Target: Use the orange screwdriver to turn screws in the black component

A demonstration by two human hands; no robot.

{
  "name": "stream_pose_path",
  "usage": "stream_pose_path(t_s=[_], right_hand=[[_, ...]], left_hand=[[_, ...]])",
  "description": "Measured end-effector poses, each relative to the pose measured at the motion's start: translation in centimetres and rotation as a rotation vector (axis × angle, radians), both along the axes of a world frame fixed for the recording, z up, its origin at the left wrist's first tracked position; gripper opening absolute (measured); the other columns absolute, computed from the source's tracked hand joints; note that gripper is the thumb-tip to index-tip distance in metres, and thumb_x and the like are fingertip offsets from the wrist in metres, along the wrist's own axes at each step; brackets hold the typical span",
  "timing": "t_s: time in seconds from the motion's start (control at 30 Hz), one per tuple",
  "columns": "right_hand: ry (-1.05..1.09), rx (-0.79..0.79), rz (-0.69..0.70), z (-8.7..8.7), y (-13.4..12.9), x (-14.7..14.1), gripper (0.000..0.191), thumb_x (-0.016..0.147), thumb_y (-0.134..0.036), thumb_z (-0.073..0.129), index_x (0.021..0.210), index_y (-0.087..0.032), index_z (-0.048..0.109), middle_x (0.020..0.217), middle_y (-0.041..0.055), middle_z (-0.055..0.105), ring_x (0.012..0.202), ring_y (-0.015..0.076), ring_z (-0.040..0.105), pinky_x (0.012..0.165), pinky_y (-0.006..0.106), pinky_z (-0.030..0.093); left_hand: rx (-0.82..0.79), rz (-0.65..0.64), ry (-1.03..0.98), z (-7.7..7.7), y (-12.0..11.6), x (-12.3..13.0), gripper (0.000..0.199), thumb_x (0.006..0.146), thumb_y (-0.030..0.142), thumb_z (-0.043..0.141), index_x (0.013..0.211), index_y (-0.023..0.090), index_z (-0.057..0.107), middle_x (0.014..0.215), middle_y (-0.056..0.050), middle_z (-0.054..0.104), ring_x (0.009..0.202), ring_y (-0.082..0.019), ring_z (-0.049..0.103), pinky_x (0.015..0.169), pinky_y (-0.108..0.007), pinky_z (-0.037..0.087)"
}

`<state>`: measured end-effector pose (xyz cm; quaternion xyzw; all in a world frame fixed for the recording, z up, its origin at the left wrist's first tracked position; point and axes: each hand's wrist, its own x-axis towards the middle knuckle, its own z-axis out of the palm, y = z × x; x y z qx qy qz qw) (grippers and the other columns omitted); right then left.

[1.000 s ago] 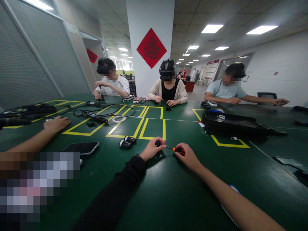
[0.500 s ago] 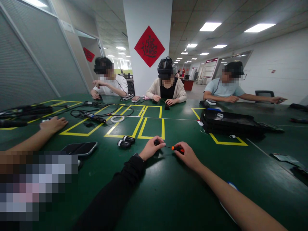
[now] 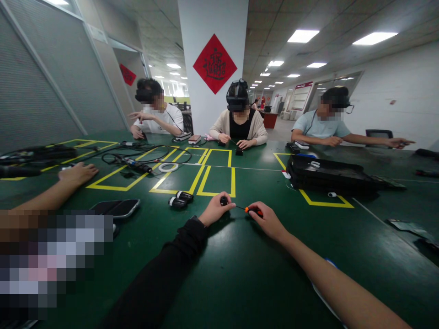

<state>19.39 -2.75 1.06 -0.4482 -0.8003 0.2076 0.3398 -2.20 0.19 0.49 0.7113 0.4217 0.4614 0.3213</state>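
My left hand (image 3: 213, 212) is closed around a small black round piece (image 3: 223, 200), whose exact kind I cannot make out. In my right hand (image 3: 270, 223) is a screwdriver (image 3: 247, 209) with an orange and black handle, partly covered by the fingers. Its thin shaft points left and reaches the left thumb and fingertips. Whether the tip touches the black piece is hidden. Both hands are just above the green table (image 3: 236, 269). Left of them lie two black and white cylindrical pieces (image 3: 181, 199).
A phone (image 3: 118, 208) lies at left beside another person's hand (image 3: 80, 172). Black cables (image 3: 132, 163) and a white ring (image 3: 168, 167) lie beyond. At right sits a black open case (image 3: 325, 176). Three people sit across the table. Yellow tape (image 3: 216, 194) marks rectangles.
The right-hand fingers have shifted slightly on the screwdriver handle, and less of its orange shows. The view has moved a little. My left hand keeps its hold.
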Motion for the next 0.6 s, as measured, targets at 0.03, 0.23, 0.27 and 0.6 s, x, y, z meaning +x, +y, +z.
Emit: stream_pose_path(t_s=[0.03,0.23,0.27,0.6], right_hand=[[-0.003,0.008,0.006,0.01,0.04,-0.02,0.019,0.085,-0.025,0.043,0.094,-0.018,0.059,0.092,0.0051,0.058,0.087,0.017,0.052,0.08,0.032,0.041],[-0.007,0.042,0.013,0.11,-0.14,-0.19,0.014,0.083,-0.024,0.049,0.092,-0.019,0.057,0.092,0.0044,0.058,0.086,0.0168,0.052,0.08,0.032,0.041],[-0.003,0.039,0.01,0.1,-0.2,-0.21,0.014,0.081,-0.024,0.051,0.093,-0.019,0.056,0.093,0.0044,0.058,0.086,0.0169,0.052,0.08,0.032,0.041],[-0.045,0.063,-0.014,-0.07,-0.06,-0.34,0.018,0.086,-0.024,0.043,0.09,-0.019,0.06,0.09,0.0055,0.058,0.089,0.0183,0.05,0.083,0.035,0.039]], left_hand=[[0.002,0.001,0.002,0.0,0.01,0.01,0.021,0.069,0.034,0.063,0.072,0.016,0.053,0.069,0.002,0.053,0.066,-0.012,0.049,0.064,-0.024,0.039],[0.013,-0.003,0.021,0.02,0.0,-0.01,0.022,0.07,0.036,0.062,0.073,0.016,0.052,0.069,0.002,0.052,0.065,-0.011,0.048,0.062,-0.023,0.038],[0.016,-0.007,0.028,0.03,-0.01,-0.02,0.022,0.07,0.035,0.062,0.073,0.016,0.052,0.069,0.002,0.052,0.065,-0.011,0.048,0.062,-0.023,0.038],[-0.02,-0.007,-0.001,0.35,-0.31,0.05,0.022,0.07,0.036,0.061,0.073,0.016,0.052,0.069,0.002,0.052,0.066,-0.012,0.048,0.063,-0.024,0.038]])
